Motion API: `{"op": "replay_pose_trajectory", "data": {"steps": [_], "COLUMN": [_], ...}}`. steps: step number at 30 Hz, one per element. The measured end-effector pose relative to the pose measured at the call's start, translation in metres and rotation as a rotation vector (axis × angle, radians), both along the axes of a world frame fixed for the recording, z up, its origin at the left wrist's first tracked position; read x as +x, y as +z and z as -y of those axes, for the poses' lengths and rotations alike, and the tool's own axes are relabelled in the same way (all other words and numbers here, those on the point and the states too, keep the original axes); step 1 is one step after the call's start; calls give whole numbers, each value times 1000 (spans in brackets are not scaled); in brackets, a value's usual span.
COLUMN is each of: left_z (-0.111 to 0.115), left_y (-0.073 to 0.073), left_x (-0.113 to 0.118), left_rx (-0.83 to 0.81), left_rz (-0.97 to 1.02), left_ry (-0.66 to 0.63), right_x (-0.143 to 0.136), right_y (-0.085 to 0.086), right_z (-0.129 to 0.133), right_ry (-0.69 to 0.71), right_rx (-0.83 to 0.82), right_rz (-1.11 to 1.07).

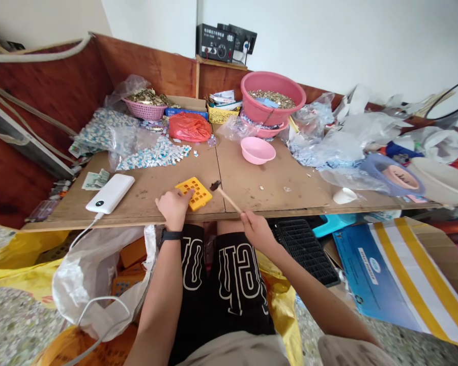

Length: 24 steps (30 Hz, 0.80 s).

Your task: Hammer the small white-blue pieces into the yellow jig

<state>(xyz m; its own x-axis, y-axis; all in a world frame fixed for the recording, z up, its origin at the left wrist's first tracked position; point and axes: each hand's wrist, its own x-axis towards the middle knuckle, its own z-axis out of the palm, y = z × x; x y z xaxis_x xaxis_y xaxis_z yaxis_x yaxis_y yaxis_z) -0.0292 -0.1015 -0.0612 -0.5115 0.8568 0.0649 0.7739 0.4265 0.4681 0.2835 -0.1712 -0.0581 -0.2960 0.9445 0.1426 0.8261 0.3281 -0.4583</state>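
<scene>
My left hand [174, 205] is at the table's front edge, gripping the left side of a yellow plastic grid plate [199, 191] with square holes. A finger reaches over the top of the plate; the plate lies flat on the table. My right hand [254, 226] is closed round the wooden handle of a small hammer [229, 198]. The dark hammer head is just right of the plate, apart from it and close above the tabletop. To the upper left lies a spread pile of small white and blue pieces [156, 155].
A white power bank [110, 193] with a cable lies at left, near banknotes [95, 179]. Behind are a red bag [190, 127], a small pink bowl [258, 151] and a large pink basin [273, 86]. A white cup [344, 195] and plastic bags [351, 137] are at right.
</scene>
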Motion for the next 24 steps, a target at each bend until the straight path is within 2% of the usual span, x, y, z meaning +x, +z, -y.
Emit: {"op": "replay_pose_trajectory", "data": {"steps": [4,8,12,15,18,21,24], "left_z": [0,2,6,8,7,6,6], "left_y": [-9,-15,-13,-13,-16,-20,-21], "left_x": [2,2,5,9,10,9,7], "left_rx": [62,91,90,154,257,244,201], "left_rz": [-20,-15,6,-18,-76,-63,-27], "left_ry": [6,0,-9,43,63,0,34], "right_x": [-3,-19,-25,-22,-20,-24,-30], "right_y": [8,3,-3,-6,-8,-14,-24], "right_z": [1,-12,-19,-11,0,11,18], "right_ry": [-49,-21,-76,-48,-9,3,30], "right_rx": [59,-61,-31,-83,-7,53,12], "right_rz": [-103,93,111,125,16,-59,-1]}}
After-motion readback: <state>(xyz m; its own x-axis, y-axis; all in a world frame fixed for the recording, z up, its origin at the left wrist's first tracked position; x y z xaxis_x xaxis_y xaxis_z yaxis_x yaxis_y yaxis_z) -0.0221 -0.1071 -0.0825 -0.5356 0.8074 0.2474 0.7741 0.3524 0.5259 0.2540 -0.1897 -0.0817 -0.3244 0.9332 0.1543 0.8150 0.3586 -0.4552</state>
